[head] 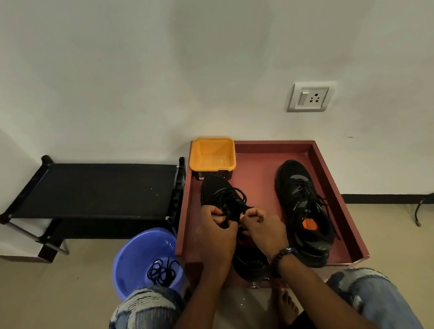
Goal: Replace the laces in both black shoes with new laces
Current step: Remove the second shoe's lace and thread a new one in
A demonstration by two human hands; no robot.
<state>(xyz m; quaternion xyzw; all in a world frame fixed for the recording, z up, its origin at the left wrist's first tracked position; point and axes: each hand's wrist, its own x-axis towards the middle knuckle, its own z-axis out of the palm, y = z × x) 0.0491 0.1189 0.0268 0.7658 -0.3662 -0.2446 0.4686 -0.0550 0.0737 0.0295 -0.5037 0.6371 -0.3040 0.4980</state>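
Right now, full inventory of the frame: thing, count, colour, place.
shoes: 2, black, in the tray; left shoe under the hands, right shoe laced
tray: 1, dark red, on the floor by the wall
basket: 1, yellow, tray's far left corner
tub: 1, blue, left of the tray
loose laces: one bundle, black, in the tub
rack: 1, black, far left
wall socket: 1, white, wall
left hand: pinches left shoe's lace
right hand: pinches same lace, beaded bracelet

Left hand (216,230) and right hand (261,227) reaching forward side by side; fingers curling, each pinching lace (235,209).
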